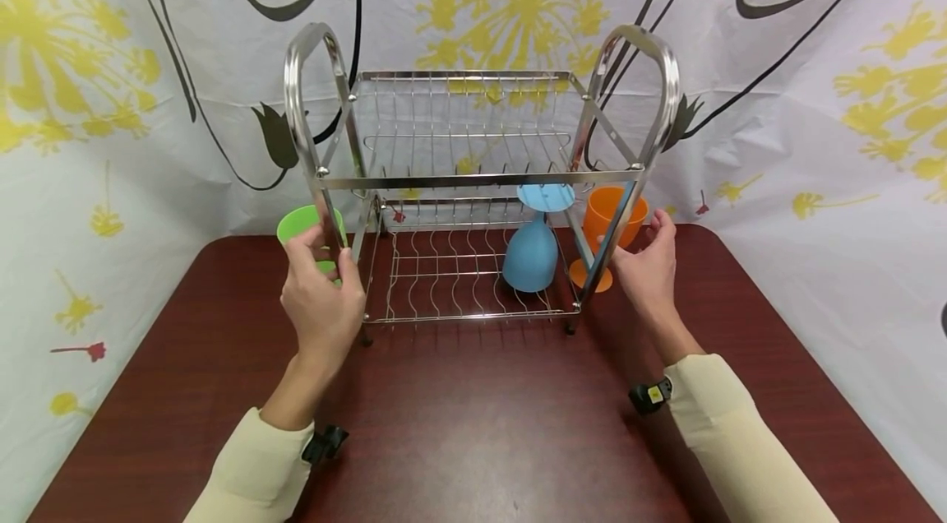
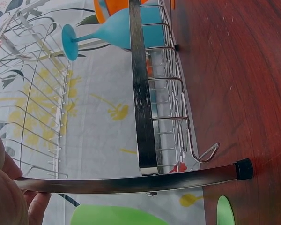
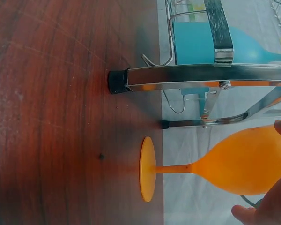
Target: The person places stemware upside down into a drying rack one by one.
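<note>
A two-tier metal dish rack [image 1: 473, 316] stands on the table. My left hand [image 1: 323, 284] grips its left front post, thumb on one side and fingers on the other. A light green goblet [image 1: 297, 220] is just behind that hand, partly hidden by hand and post. By the rack's right side, my right hand [image 1: 649, 266] holds an orange goblet [image 3: 243, 161] around its bowl, thumb and fingers on opposite sides. This goblet is upright, with its round foot low beside the rack. A blue goblet [image 1: 531, 256] sits upside down at the right of the lower tier.
The dark red-brown table [image 1: 473, 424] stretches out in front of the rack. A white cloth [image 1: 799, 178] with yellow flowers and dark stems hangs behind and at both sides. The rack's rounded upper handle [image 1: 296, 87] rises at the left, with another opposite.
</note>
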Tool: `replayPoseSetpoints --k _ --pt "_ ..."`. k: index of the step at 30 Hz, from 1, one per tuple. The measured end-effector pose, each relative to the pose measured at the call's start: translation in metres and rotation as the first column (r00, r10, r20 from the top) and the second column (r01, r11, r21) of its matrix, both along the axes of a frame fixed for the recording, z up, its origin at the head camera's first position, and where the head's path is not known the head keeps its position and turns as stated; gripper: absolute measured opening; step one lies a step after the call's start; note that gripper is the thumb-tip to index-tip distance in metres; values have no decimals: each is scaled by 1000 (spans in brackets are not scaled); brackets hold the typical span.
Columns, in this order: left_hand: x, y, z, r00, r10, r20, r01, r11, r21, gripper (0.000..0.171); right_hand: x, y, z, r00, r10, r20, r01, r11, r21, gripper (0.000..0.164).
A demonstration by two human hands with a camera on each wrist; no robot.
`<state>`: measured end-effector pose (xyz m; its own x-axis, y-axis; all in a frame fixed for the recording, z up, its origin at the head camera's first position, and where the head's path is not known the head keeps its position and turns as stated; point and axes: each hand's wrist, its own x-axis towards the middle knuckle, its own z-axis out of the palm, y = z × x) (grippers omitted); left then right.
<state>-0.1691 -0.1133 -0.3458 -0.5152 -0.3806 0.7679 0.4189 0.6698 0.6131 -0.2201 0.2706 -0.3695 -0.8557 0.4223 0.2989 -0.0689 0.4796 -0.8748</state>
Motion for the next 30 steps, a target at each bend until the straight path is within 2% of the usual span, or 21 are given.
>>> replayPoseSetpoints --k 5,17,22,30 --pt "0 0 0 1000 -1 -5 1 1000 -2 30 -4 0 -3 999 32 39 -32 999 0 100" --pt "1 -1 2 1000 -12 23 12 1000 7 31 -11 0 -9 997 35 67 -34 999 -6 103" --pt "2 -1 -1 1000 -9 13 9 1000 1 31 -13 0 -12 995 27 94 -25 999 -26 104" --pt "1 1 -2 1000 -1 -6 1 1000 1 31 -18 2 -12 995 39 88 -35 998 -48 101"
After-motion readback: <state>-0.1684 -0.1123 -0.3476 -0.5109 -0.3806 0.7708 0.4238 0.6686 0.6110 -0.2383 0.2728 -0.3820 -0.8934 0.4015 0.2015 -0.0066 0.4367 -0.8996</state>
